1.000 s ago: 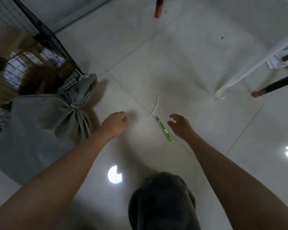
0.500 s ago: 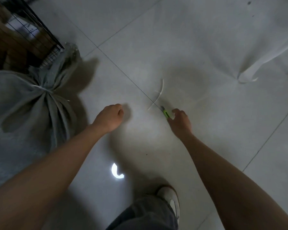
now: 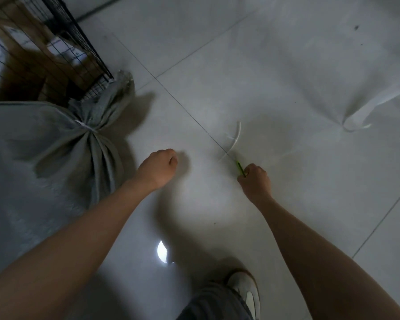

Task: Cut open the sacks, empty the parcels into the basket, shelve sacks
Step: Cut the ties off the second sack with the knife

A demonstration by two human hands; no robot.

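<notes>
Fingers of the right hand curl around the green knife; left hand fisted, holding nothing

It is dim and grey in here. A light overhead mirrors as a small hard glare spot on the glossy floor tiles. Soft, wide shadows fall beside the left hand and the grey sack. The wire basket is smeared with blur; the left side falls off darker.

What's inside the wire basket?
Inside the wire basket, brown cardboard parcels show through the mesh, some with white labels. The tied grey sack covers its near side; anything there is hidden.
</notes>
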